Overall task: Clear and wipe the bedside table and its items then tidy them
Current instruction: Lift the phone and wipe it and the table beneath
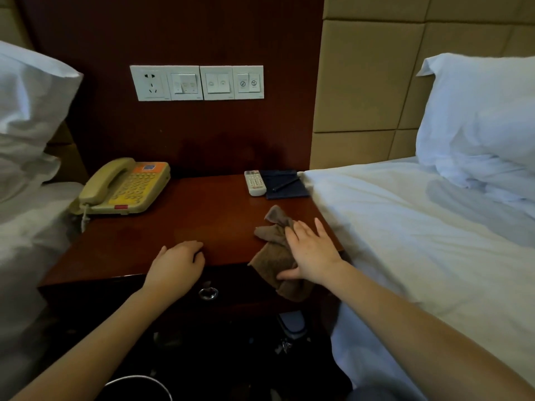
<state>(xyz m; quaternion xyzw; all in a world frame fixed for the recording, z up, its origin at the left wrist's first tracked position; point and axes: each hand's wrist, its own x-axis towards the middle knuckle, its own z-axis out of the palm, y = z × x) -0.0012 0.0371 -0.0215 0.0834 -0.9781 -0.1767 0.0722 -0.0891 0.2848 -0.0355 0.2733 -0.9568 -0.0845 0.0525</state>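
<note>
At the far left of the bedside table (202, 209) sits the beige telephone (124, 186), handset on its cradle and the cord trailing off the left corner. It is probably light hollow plastic, best lifted by the base with the handset held down so it can't slide off. The left hand (176, 266) rests on the table's front edge, fingers curled under, with nothing visibly in them. At the back right corner lie a white remote (254, 182) and, touching it, a dark notepad (285, 183) with a pen across it. Both look light and smooth, and the pen would likely roll if the pad were tipped. Near the front right corner the brown cloth (270, 253) is soft and limp – one end bunched on the top, the other drooping over the front edge. The right hand (312, 256) lies flat on it, fingers straight and spread, pressing rather than gripping. A flat palm should drag it well enough – gathering the bunched end would give firmer hold
</note>
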